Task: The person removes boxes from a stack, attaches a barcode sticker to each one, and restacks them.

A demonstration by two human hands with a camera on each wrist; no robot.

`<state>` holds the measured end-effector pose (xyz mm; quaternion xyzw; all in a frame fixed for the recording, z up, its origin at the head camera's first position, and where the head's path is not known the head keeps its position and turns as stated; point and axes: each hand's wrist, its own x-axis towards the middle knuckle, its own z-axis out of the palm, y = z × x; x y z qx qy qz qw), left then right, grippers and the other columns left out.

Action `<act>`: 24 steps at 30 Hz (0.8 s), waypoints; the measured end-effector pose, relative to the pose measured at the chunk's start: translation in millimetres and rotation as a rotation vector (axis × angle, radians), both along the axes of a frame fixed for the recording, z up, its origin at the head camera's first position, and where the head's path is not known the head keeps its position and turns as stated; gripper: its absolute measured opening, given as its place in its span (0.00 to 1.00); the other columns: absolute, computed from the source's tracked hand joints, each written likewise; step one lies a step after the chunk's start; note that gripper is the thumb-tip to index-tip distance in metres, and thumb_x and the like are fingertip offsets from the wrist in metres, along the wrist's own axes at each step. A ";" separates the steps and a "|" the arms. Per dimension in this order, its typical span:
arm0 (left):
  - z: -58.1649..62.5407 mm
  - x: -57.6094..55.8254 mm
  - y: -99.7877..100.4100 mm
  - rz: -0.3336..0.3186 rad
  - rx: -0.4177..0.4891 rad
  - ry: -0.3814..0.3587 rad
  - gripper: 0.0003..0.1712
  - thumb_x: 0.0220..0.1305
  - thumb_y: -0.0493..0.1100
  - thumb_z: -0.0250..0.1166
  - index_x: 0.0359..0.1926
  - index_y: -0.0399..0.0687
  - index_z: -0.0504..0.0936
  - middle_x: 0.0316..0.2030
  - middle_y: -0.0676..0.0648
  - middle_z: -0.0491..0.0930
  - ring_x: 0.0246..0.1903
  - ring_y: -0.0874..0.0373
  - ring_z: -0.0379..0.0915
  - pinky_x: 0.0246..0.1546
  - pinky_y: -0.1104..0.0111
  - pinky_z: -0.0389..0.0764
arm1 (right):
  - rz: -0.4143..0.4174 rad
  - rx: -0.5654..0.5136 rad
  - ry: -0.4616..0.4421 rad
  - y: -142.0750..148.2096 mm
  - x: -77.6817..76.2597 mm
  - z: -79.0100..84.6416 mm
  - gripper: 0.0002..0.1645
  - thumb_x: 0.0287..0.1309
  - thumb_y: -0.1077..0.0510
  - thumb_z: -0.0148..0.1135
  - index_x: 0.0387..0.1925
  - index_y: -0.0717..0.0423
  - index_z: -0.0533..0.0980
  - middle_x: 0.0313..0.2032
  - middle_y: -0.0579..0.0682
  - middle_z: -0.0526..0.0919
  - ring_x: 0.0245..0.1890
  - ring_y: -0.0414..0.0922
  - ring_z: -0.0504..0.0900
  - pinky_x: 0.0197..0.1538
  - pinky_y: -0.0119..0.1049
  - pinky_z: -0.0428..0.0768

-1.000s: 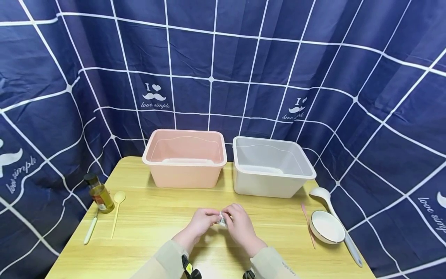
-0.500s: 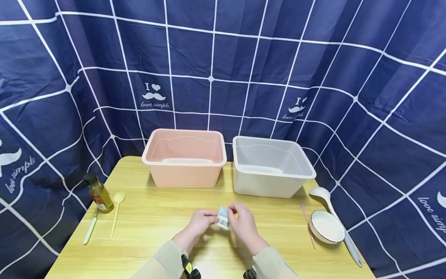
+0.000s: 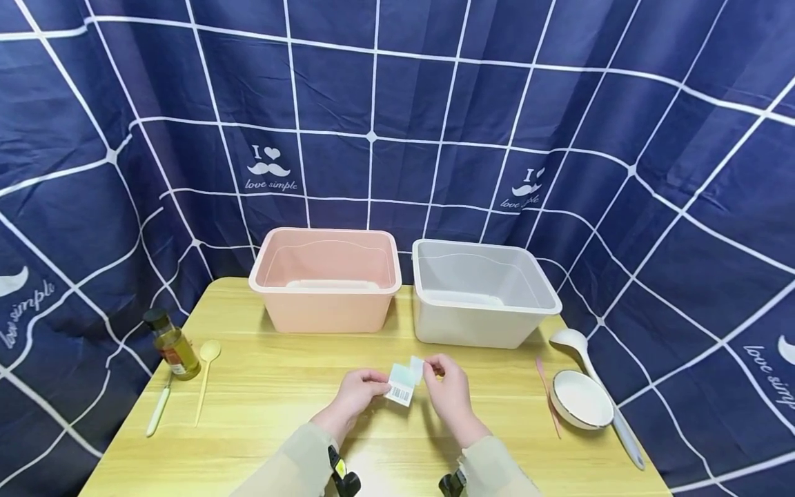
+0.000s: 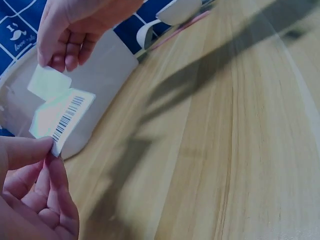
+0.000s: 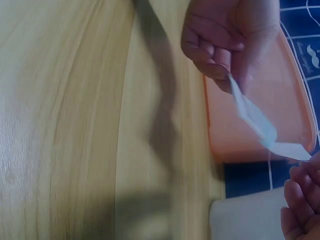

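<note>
A small white and pale blue-green paper-like piece with a barcode (image 3: 399, 394) spans the gap between my hands, above the table. My left hand (image 3: 357, 397) pinches its barcoded end between thumb and finger. The fingers of my right hand (image 3: 450, 388) pinch a paler flap (image 3: 417, 368) at its far end. In the left wrist view, the barcode panel (image 4: 68, 116) and the flap (image 4: 49, 82) meet at an angle. From the right wrist view the piece (image 5: 254, 117) appears as a bent strip stretched between both hands. Its exact kind cannot be told.
A pink bin (image 3: 326, 310) and a grey bin (image 3: 475, 324) stand at the back. Left lie an oil bottle (image 3: 177, 348), a yellow spoon (image 3: 210, 352) and a pale-green-handled tool (image 3: 158, 412). Right are a white bowl (image 3: 582, 399), a ladle (image 3: 574, 339) and a pink stick (image 3: 548, 397).
The barcoded piece, at first mostly hidden by the fingers, has been unfolded. My right hand has moved right, drawing the flap out, while my left hand keeps its pinch.
</note>
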<state>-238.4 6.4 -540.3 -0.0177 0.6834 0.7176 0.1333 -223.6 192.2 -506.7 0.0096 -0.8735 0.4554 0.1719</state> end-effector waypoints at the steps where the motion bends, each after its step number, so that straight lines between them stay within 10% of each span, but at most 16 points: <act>1: -1.2 -0.3 0.8 0.009 -0.002 -0.002 0.08 0.56 0.29 0.69 0.39 0.30 0.83 0.33 0.45 0.81 0.32 0.58 0.77 0.39 0.63 0.82 | -0.002 0.002 -0.001 1.5 -0.4 -0.2 0.02 0.61 0.68 0.62 0.34 0.63 0.80 0.30 0.47 0.80 0.34 0.45 0.77 0.40 0.39 0.78; 16: -18.8 -7.7 15.8 0.131 -0.060 -0.055 0.03 0.56 0.24 0.64 0.32 0.31 0.80 0.26 0.41 0.79 0.20 0.59 0.76 0.18 0.73 0.76 | -0.001 -0.013 0.028 0.7 2.3 -3.0 0.05 0.58 0.70 0.63 0.31 0.59 0.80 0.30 0.45 0.79 0.33 0.44 0.76 0.41 0.39 0.78; 24: 5.6 -3.8 10.0 0.152 -0.235 0.115 0.05 0.56 0.32 0.69 0.35 0.35 0.84 0.29 0.48 0.79 0.26 0.59 0.71 0.26 0.70 0.74 | 0.014 0.018 0.062 -1.9 4.2 0.7 0.05 0.59 0.70 0.63 0.31 0.59 0.80 0.30 0.45 0.79 0.33 0.44 0.76 0.40 0.38 0.79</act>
